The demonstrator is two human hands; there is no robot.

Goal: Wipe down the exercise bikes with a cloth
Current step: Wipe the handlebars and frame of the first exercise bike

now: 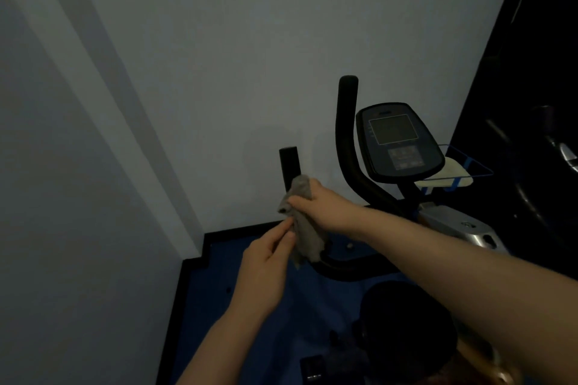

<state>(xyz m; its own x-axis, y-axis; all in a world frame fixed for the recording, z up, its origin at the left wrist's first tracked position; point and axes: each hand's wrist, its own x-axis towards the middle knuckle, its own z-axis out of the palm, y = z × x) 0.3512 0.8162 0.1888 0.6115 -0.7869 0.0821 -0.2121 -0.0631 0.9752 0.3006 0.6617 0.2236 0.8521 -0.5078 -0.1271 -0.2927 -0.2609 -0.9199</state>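
Note:
A black exercise bike stands against the wall, its console at right centre and its two upright handlebars to the left. My right hand grips a grey cloth wrapped around the left handlebar, just below its top end. The cloth hangs down over the bar. My left hand reaches up from below and pinches the cloth's lower left edge with thumb and fingertips. The right handlebar rises bare beside the console. The black saddle sits at the bottom.
A pale wall stands right behind the bike, with a corner to the left. The floor is blue with a black skirting. A blue wire holder with a pale object sits behind the console. Dark equipment fills the right edge.

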